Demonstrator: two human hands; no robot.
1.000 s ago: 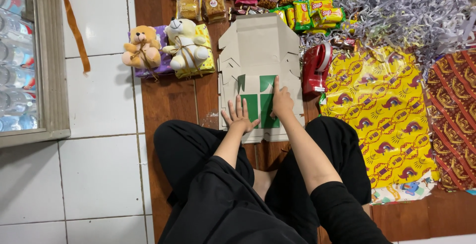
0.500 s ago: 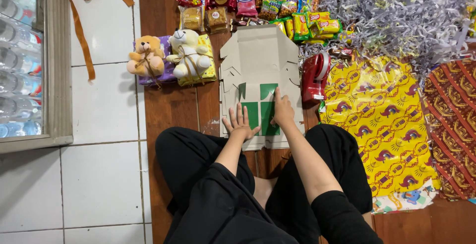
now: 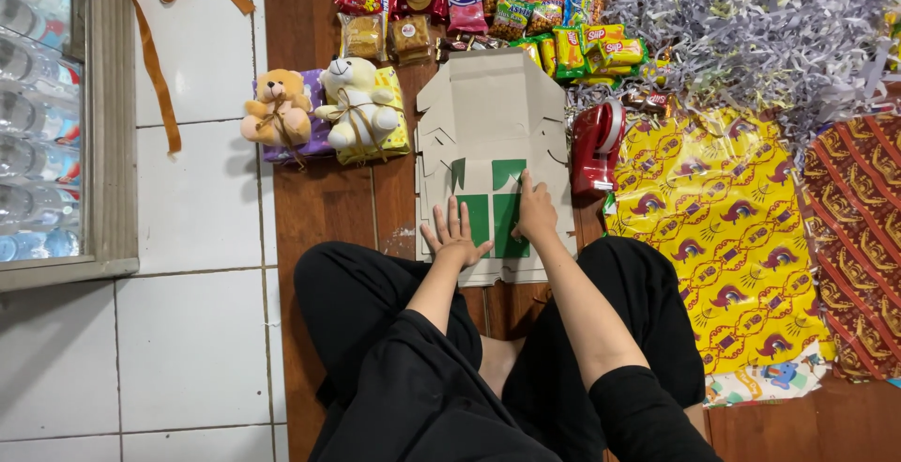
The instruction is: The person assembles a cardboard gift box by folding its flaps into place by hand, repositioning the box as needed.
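While the person sits cross-legged on the wooden floor (image 3: 319, 208), the flat cardboard box (image 3: 493, 133) lies just ahead of the knees, both hands upon it: the left hand (image 3: 455, 237) spread flat, fingers released, the right hand (image 3: 535, 218) pressing down with fingertips, neither grasping anything. Judged step: flattening or creasing the box's near panel; raising the flaps would call for a firm hold on the base. Beyond the box lie snack packets (image 3: 511, 16); left of it, two teddy bears (image 3: 324, 110); right of it, a red tape dispenser (image 3: 598, 147) and yellow wrapping paper (image 3: 723, 237).
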